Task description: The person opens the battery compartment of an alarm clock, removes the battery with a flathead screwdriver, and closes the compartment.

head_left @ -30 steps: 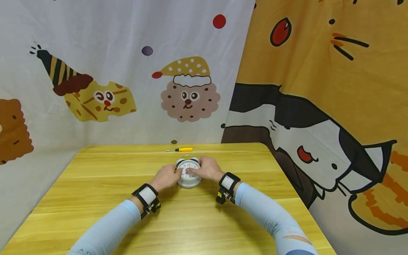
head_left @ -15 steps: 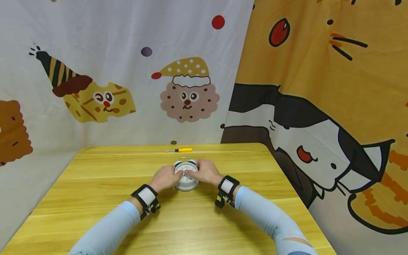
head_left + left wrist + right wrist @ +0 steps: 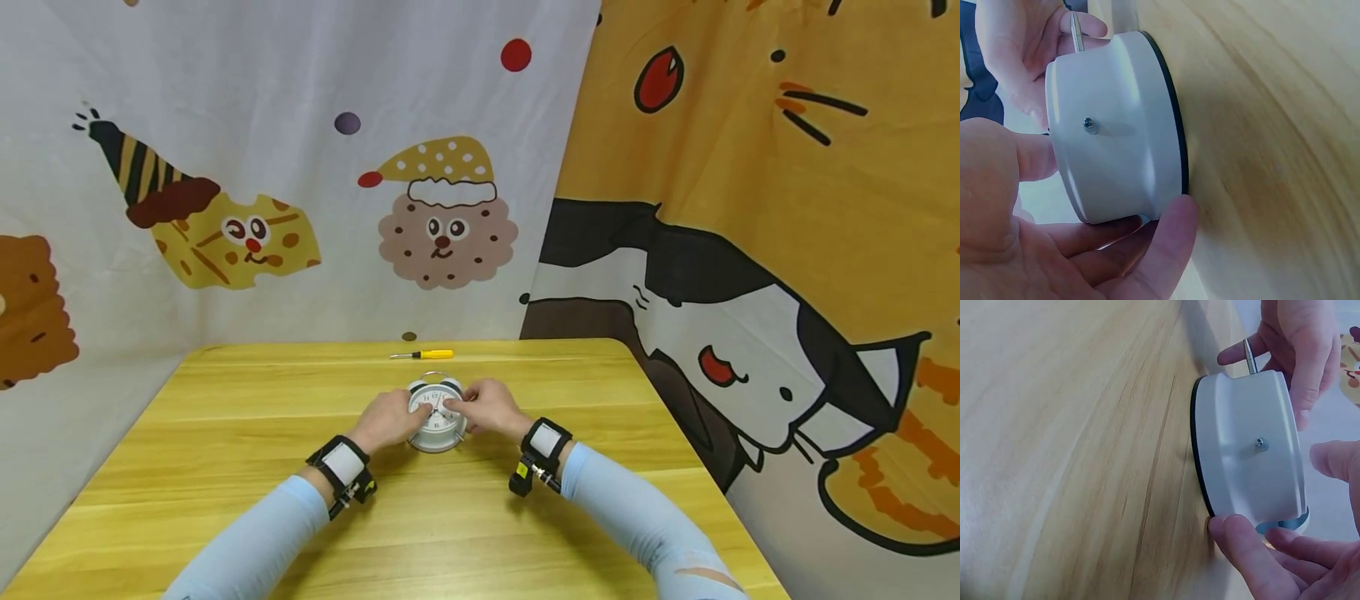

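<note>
White alarm clock [image 3: 438,423] is lying face up near the middle of the wooden table [image 3: 450,533], bells and wire handle [image 3: 433,374] pointing toward the far edge. Its black back rim [image 3: 1200,459] is facing the tabletop; can't tell if it's touching all the way round. A pointed metal leg [image 3: 1250,357] and a small screw [image 3: 1261,444] are sticking out of the clock's side.

Left hand [image 3: 387,419] is gripping the clock's left side, thumb lying over the dial, other fingers wrapping the side, one fingertip reaching the back rim. Right hand [image 3: 492,410] is holding the opposite side, fingers curling around near the bell; its thumb is hanging over the dial, showing apart from the front edge in the right wrist view. Both thumbs are covering parts of the numerals.

Just beyond the clock, a screwdriver [image 3: 435,354] is lying crosswise near the far table edge, yellow handle to the right, metal shank to the left. The person is wearing black wristbands [image 3: 342,461] with small camera units [image 3: 520,477] and light blue sleeves [image 3: 258,533]. Behind, a white cloth [image 3: 262,67] is showing cartoon cheese and cookie; an orange cloth [image 3: 720,142] is hanging at right with a cartoon cat.
</note>
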`<state>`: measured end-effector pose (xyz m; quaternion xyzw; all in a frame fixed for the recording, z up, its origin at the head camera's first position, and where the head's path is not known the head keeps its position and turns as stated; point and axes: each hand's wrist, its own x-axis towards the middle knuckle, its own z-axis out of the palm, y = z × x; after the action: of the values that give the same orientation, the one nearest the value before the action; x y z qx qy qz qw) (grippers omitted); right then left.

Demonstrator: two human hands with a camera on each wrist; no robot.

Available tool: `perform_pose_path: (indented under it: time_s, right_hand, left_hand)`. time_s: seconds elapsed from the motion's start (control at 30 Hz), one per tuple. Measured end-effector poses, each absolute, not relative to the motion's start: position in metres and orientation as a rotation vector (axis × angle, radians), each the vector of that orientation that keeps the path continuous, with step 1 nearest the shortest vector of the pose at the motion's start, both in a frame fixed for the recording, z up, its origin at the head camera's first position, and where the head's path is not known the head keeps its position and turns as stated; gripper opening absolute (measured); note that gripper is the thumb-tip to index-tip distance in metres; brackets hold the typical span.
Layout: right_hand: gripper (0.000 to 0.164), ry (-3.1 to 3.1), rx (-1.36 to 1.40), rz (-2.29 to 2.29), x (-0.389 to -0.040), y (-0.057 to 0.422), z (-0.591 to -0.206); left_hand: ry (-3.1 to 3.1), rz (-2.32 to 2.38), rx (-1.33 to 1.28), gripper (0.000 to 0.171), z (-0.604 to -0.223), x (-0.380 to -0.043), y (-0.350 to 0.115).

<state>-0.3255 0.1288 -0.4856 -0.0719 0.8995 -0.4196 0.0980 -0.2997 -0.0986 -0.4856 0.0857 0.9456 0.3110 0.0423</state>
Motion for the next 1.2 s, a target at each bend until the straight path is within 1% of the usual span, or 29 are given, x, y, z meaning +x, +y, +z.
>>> perform_pose_path:
  time_s: [0.27, 0.5, 0.73, 0.83, 0.97, 1.0, 1.2]
  right_hand:
    - [0.039, 2.625, -0.193, -1.234, -0.325, 0.130, -0.488]
    - [0.038, 2.630, -0.232, -1.209, -0.322, 0.130, -0.492]
    - [0.036, 2.708, -0.221, -1.134, -0.319, 0.126, -0.492]
    - [0.035, 2.715, -0.202, -1.135, -0.318, 0.125, -0.492]
    - [0.036, 2.707, -0.193, -1.153, -0.316, 0.125, -0.492]
    - [0.036, 2.705, -0.191, -1.157, -0.316, 0.124, -0.492]
    - [0.035, 2.715, -0.199, -1.169, -0.314, 0.124, -0.492]
  left_hand:
    - [2.866, 0.993, 0.263, 0.038, -0.484, -0.295, -0.101]
    - [2.845, 1.016, 0.223, 0.040, -0.484, -0.293, -0.102]
    - [2.827, 1.035, 0.237, 0.039, -0.481, -0.289, -0.101]
    - [2.805, 1.064, 0.234, 0.043, -0.482, -0.289, -0.100]
    - [2.780, 1.090, 0.223, 0.055, -0.484, -0.287, -0.097]
    - [2.786, 1.110, 0.264, 0.061, -0.495, -0.293, -0.101]
    - [2.752, 1.195, 0.241, 0.062, -0.492, -0.290, -0.097]
